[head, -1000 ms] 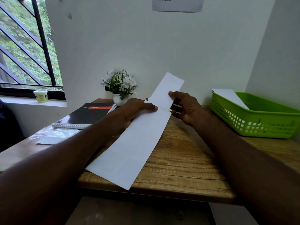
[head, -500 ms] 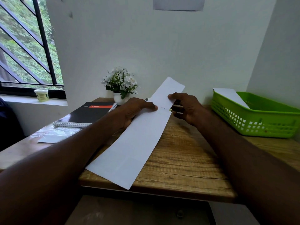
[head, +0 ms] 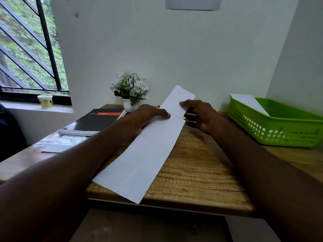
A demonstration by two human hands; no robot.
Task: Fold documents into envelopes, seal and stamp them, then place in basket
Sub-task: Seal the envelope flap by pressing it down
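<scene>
While both hands (head: pixel 150 117) (head: pixel 199 116) pinch the document (head: pixel 143 154), their fingers hide beneath it.

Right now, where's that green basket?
In the head view, the green basket sits on the wooden table at the far right, against the wall, just beyond the right hand; a white envelope leans inside it.

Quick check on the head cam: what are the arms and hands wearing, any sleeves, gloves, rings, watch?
Both forearms are bare up to the frame edge: no sleeves visible. Left hand and right hand have no gloves; no watch or wristband shows on either wrist. No ring can be made out.
</scene>
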